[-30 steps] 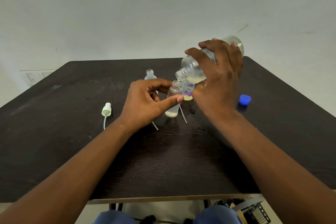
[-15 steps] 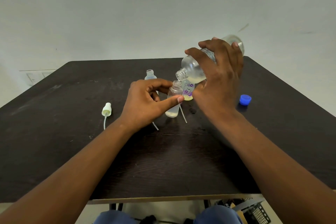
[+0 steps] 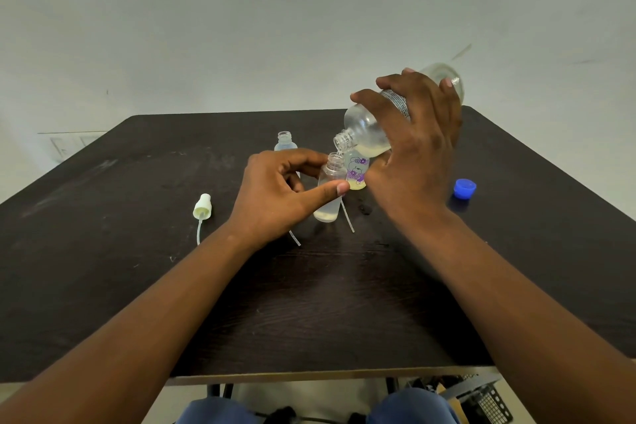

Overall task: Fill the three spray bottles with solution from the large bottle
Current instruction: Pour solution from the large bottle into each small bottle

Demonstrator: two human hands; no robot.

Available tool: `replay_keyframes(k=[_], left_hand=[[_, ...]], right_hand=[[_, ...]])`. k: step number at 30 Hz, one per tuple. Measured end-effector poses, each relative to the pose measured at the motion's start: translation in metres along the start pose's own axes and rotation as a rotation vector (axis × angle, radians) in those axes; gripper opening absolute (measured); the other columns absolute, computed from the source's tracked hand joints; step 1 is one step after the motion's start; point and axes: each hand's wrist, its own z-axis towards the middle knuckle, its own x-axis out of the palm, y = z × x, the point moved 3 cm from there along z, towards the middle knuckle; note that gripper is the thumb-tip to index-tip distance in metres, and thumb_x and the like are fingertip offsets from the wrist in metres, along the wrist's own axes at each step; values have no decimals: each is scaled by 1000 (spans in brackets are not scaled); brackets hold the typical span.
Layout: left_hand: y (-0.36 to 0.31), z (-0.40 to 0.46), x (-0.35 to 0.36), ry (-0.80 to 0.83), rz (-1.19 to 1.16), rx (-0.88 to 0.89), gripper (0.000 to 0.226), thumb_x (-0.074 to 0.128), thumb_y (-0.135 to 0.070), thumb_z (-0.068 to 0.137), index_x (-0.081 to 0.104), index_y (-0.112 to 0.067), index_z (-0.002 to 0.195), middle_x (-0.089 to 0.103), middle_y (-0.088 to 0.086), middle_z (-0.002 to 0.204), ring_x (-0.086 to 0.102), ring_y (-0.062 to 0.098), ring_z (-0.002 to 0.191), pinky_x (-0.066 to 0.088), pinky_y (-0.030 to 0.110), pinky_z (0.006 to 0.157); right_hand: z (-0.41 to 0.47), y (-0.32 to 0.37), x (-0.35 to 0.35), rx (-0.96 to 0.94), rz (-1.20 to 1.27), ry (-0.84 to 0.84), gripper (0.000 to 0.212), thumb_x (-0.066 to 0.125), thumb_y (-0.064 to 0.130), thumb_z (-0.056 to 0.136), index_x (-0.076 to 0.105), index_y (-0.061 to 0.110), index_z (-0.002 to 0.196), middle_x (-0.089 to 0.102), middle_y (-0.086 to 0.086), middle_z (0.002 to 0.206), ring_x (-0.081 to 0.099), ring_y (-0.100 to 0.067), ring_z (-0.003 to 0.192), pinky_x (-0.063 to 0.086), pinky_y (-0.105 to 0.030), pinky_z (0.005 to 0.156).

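My right hand (image 3: 414, 148) grips the large clear bottle (image 3: 366, 131), tilted neck-down to the left, with pale yellowish liquid near its mouth. A thin stream runs into a small frosted spray bottle (image 3: 328, 196), which my left hand (image 3: 275, 193) holds between thumb and fingers on the dark table (image 3: 137, 286). That bottle holds a little liquid at its bottom. Just behind it stands a second small bottle with a purple flower print (image 3: 357, 174), holding yellowish liquid. A third open small bottle (image 3: 285, 142) stands further back left.
A white spray pump with its tube (image 3: 201, 212) lies left of my left hand. Two more thin tubes (image 3: 347, 217) lie by the bottles. The blue cap (image 3: 464, 188) rests on the table at the right. A small wet spot (image 3: 364, 208) marks the table.
Almost nothing has moved; both hands keep their hold and the large bottle stays tilted over the small bottle.
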Motion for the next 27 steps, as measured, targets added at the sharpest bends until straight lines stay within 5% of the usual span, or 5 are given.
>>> replay_keyframes(k=[11,27], left_hand=[[0,0,1,0,-6,1,30,90,-34,81,82,-23,107,80,-11,95,51,15,48,45,22,49],[2,0,1,2,12,8,33,90,-38,80,82,-23,109,80,-11,97,53,16,50,48,23,51]], right_hand=[[-2,-3,2,0,2,-31,66,77,-1,65,73,25,125,64,-4,137,49,-28,144,27,-54,125],[-1,-2,0,4,1,-34,67,73,-2,63,73,25,124,64,-3,137,48,-29,145,24,-53,126]])
